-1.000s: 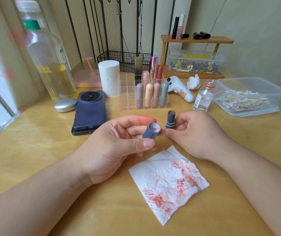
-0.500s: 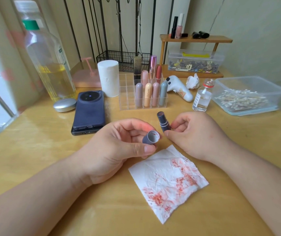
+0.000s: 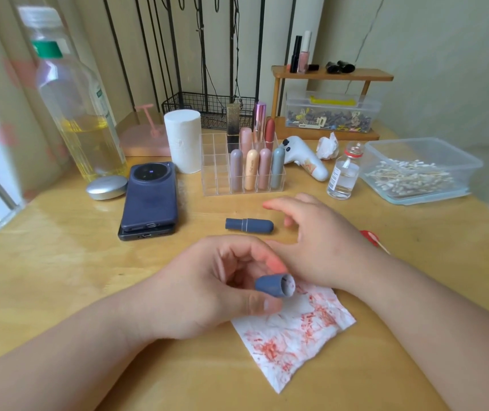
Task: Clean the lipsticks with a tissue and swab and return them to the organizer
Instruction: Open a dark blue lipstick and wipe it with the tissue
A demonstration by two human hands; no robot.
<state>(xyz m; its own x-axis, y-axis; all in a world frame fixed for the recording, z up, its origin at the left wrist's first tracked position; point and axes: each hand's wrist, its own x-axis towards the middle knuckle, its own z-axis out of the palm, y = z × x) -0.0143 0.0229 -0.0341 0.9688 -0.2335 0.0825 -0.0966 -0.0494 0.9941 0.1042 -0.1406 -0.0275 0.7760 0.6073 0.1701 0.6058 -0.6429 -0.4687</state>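
Blue-grey cap (image 3: 274, 286) pinched in left hand (image 3: 201, 289), smudged inside; right hand (image 3: 323, 241) loose, empty, beside lipstick (image 3: 249, 225). Cap-cleaning step; next probably needs swab (image 3: 370, 237).

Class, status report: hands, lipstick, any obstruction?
Left hand grips blue cap. Right hand open, empty. Blue lipstick tube lies on table, before organizer. Nothing between them.

This is a home dressing corner: a pale wooden tabletop (image 3: 59, 262) carries a clear acrylic grid organizer (image 3: 215, 161) holding pastel lipstick tubes (image 3: 251, 170), a small wooden shelf (image 3: 332, 74) topped with nail-polish bottles (image 3: 305, 51), and a clear plastic tub of cotton swabs (image 3: 462, 164). A white roll of tissue paper (image 3: 183, 140) and a dark blue cased phone (image 3: 149, 197) lie among them. A light patterned curtain (image 3: 6, 84) hangs at the left, and a black wire rack (image 3: 207, 108) stands against the plain wall.
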